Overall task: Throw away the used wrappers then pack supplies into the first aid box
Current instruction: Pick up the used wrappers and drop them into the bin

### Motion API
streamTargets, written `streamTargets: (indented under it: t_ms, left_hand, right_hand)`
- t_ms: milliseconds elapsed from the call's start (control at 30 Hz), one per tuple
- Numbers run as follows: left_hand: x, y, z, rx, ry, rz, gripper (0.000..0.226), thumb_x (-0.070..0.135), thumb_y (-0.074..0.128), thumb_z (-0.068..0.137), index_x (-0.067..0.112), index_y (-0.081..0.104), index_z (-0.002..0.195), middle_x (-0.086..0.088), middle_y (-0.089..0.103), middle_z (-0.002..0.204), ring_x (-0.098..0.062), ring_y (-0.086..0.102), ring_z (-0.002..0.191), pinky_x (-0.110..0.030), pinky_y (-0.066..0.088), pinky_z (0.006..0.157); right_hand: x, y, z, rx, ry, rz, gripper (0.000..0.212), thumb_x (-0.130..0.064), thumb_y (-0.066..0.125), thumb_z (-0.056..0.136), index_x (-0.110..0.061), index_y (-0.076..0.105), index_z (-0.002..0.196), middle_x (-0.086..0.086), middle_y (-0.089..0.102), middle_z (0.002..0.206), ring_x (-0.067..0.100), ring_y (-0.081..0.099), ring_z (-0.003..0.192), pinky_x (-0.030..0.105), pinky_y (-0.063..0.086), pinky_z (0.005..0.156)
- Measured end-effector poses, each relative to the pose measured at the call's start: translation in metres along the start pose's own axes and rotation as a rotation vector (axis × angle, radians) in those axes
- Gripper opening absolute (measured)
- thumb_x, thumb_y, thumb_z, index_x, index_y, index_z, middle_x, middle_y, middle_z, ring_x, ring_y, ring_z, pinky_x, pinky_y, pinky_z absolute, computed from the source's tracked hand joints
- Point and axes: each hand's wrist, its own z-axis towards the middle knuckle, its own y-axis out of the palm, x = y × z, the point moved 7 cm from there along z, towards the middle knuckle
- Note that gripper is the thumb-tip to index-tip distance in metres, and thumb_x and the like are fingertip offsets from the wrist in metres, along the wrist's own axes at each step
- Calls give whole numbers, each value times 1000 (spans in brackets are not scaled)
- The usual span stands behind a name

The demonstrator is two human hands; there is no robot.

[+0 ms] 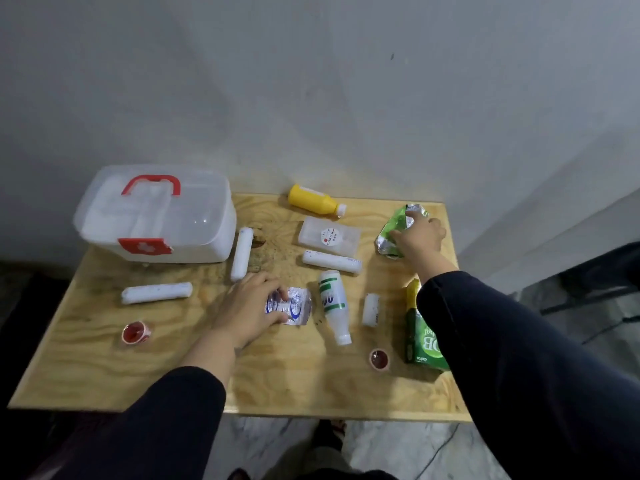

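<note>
A closed white first aid box (194, 220) with a red handle stands at the table's far left. My left hand (247, 308) grips a silver and blue wrapper (298, 306) at the table's middle. My right hand (420, 237) clasps a crumpled green and silver wrapper (393, 230) at the far right. A second green packet (424, 344) lies partly under my right sleeve. Three white gauze rolls (241, 253) (156, 292) (332, 261) lie about. A yellow bottle (313, 199), a white bottle (334, 304) and a clear small case (329, 236) lie between my hands.
The wooden table (284, 386) stands against a grey wall. Two small red-lidded cups (135, 333) (379, 359) sit near the front, and a short white roll (371, 309) lies right of the white bottle. Marble floor and my feet show below the front edge.
</note>
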Motion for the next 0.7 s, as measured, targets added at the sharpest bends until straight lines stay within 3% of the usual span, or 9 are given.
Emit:
streamTargets:
  t_ms: [200,300,400,467,567,700]
  left_hand:
    - [1,-1,1,-16,-71,9,26,36,82,69,33,65,89,20,57,101,-4,51,93,-26,38,77]
    - [-5,-1,2,-30,-124,-61,22,32,84,69,34,68,84,18,61,97,-9,60,91,-33,51,80]
    - [-11,-2,3,4,-181,-204,18,20,80,76,34,69,78,17,62,94,-12,65,94,-38,53,87]
    - [-12,-7,3,53,-180,-250,17,14,77,80,30,72,81,15,62,94,-13,65,96,-35,53,87]
    - [-7,-21,4,104,-124,-288,17,6,72,83,18,76,94,6,63,100,-15,63,100,-26,47,87]
    - [-3,-58,0,246,-104,-357,26,5,74,80,12,75,105,-7,65,113,-23,62,105,-29,46,92]
  right_hand:
    - [0,-1,12,12,22,44,55,-17,75,78,-14,53,128,9,34,139,32,37,126,37,40,100]
    - [-1,-4,7,35,-24,163,52,3,67,78,-7,52,126,6,32,135,32,55,103,30,46,90]
    - [-4,-12,-2,57,-62,198,54,10,61,77,-7,53,128,7,34,136,23,51,87,25,47,81]
    - [-11,-20,-12,52,-95,228,57,12,60,76,-8,52,129,9,38,137,21,52,93,24,47,79]
    - [-26,-32,-32,42,-146,282,63,13,63,73,-9,53,131,14,49,137,29,55,118,36,52,95]
    - [-55,-44,-71,-14,-172,411,63,9,70,73,-10,54,131,12,56,131,29,60,112,43,52,97]
